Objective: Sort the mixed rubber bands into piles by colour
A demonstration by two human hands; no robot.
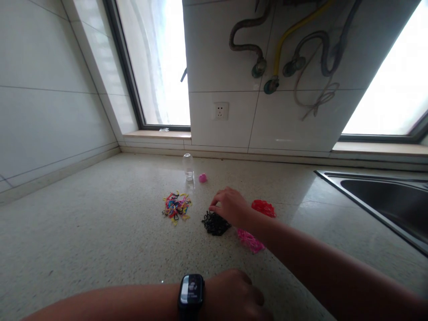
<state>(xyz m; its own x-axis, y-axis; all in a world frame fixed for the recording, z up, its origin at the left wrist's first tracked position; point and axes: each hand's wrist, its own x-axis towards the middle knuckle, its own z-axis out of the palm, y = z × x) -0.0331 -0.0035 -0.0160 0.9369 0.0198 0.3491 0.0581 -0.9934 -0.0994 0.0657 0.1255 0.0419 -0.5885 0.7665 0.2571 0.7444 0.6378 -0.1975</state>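
Note:
My right hand (229,206) hovers over a pile of small black elastic bands (216,224), fingertips drawn together at the pile's far side. Anything in that pinch is too small to make out. Near the front edge of the view, my left hand (234,295) has a dark watch (191,290) on its wrist; its fingers are curled under and its palm is hidden. Partly behind the right forearm lies a heap of pink elastic bands (250,240). Red elastic bands (264,208) sit farther back, and mixed-colour bands (176,207) form a loose pile left of the black ones.
A clear, bottle-shaped container (188,167) stands toward the wall, beside a small pink round piece (202,178). At the right, a metal sink (334,180) is set into the speckled countertop (100,232). A socket (221,111) and hoses (277,53) are on the tiled wall.

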